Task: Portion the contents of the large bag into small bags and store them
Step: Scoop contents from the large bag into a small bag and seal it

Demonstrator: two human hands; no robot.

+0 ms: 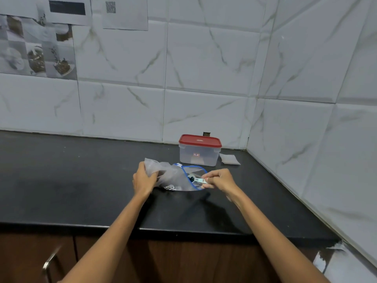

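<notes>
Your left hand gripping the crumpled clear large plastic bag on the black table, your right hand's fingers pinching a small pale measuring scoop at its blue-rimmed mouth, red-lidded clear container behind

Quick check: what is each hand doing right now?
Left hand: closed, gripping the large bag.
Right hand: closed, holding the scoop at the bag's mouth.

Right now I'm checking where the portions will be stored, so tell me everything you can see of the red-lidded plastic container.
The clear rectangular plastic container with a red lid stands upright on the black countertop, near the back tiled wall. Its lid is on, and a small red-and-white label sits on its front wall. It looks empty. Neither hand touches it; a stack of small clear bags lies just to its right.
</notes>
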